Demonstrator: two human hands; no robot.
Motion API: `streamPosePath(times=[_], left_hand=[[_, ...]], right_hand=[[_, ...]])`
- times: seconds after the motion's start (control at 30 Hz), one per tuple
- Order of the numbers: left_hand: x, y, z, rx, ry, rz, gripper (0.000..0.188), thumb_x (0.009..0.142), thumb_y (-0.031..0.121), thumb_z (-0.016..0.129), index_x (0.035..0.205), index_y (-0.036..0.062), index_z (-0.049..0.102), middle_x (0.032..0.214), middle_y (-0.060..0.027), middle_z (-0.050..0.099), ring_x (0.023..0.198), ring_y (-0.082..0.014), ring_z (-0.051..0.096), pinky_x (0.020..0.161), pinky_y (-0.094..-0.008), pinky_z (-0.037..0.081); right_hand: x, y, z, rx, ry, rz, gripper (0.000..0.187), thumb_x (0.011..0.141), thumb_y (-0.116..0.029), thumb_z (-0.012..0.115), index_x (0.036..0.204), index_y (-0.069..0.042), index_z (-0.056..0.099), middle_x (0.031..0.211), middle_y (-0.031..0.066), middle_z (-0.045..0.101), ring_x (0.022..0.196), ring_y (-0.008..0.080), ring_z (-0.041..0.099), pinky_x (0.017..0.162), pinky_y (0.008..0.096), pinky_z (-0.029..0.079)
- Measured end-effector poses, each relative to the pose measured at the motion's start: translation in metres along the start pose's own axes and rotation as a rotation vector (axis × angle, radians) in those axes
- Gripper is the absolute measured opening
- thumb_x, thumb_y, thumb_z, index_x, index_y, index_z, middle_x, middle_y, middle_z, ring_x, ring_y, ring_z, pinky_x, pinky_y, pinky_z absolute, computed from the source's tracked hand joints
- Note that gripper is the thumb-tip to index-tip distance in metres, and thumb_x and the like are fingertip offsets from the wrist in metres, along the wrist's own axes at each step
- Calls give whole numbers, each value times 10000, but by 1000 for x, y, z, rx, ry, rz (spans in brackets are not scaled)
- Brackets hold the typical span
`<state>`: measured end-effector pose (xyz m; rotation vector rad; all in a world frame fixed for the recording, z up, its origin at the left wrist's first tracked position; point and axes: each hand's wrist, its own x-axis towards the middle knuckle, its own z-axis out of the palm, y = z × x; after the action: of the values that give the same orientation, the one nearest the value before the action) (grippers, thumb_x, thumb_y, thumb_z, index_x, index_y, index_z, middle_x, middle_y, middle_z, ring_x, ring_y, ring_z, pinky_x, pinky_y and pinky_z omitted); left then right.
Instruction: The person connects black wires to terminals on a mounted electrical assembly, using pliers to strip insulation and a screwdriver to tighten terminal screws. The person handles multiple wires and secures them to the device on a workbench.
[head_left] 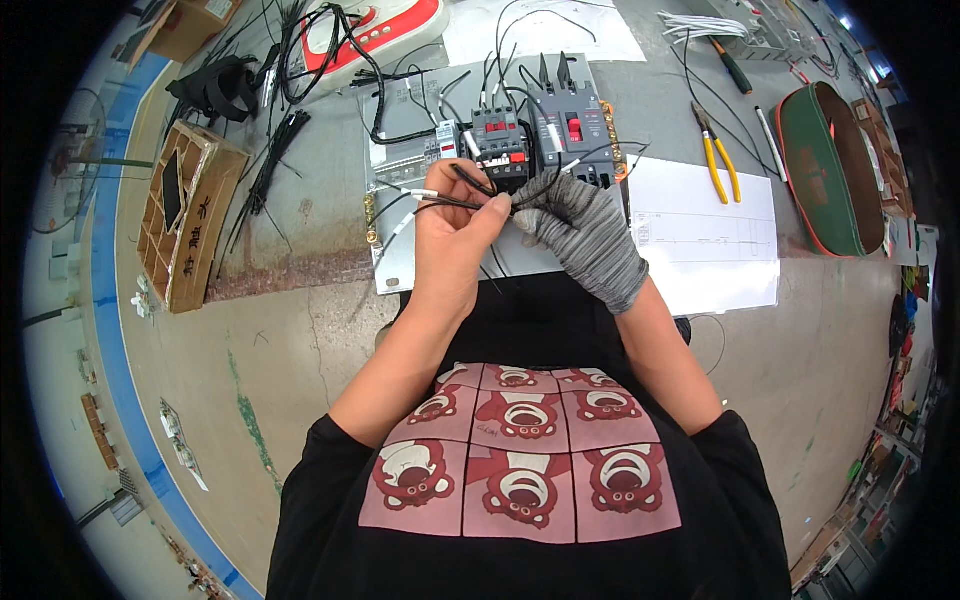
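My bare left hand (452, 245) pinches a bundle of thin black wires (430, 197) with white marker sleeves. Close against it, my right hand (588, 238), in a grey knitted glove, has its fingers closed on the same wires; the exact pinch point is partly hidden. Both hands are over the front part of a grey metal mounting plate (398, 272). Just beyond them on the plate sit a contactor (498, 127), a larger circuit breaker (578, 128) with a red switch, and a small white breaker (447, 138). Brass terminal strips (371, 215) line the plate's sides.
Yellow-handled pliers (721, 165), a screwdriver (733, 68) and a green bag (822, 170) lie to the right, near white paper sheets (705, 240). A wooden compartment box (190, 225) and black cable ties (265, 165) are left. A red-and-white device (385, 32) stands behind.
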<state>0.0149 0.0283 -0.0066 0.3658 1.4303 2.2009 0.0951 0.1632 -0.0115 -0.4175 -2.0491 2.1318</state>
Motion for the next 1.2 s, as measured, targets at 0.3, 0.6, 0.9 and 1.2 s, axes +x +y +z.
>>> streamPosePath(times=[0.3,0.6,0.9,1.2], left_hand=[[-7,6,9,1,92,-32,231,835,3,660,961,76,481,833,-8,546,688,-52,486,619,-204,393],[-11,6,8,3,112,2,130,889,44,640,965,50,535,848,-41,604,729,-121,589,676,-258,467],[-13,5,3,-90,84,8,141,897,82,639,1006,39,560,916,-31,610,786,-120,588,743,-255,465],[-5,-6,-1,163,-5,345,160,831,-22,685,932,33,574,942,-22,584,831,-52,521,743,-210,432]], right_hand=[[0,-2,-1,85,-6,12,140,857,-88,670,975,-14,653,848,41,669,723,91,586,692,252,507],[-1,0,5,38,70,-53,125,870,-59,638,989,-18,632,876,34,667,757,83,584,700,243,499],[-1,0,7,39,89,-65,143,869,-51,642,1006,-17,620,879,44,670,791,89,602,728,244,501],[-1,0,7,16,78,-64,157,857,-61,654,1007,-21,637,884,45,672,806,104,614,748,258,508]])
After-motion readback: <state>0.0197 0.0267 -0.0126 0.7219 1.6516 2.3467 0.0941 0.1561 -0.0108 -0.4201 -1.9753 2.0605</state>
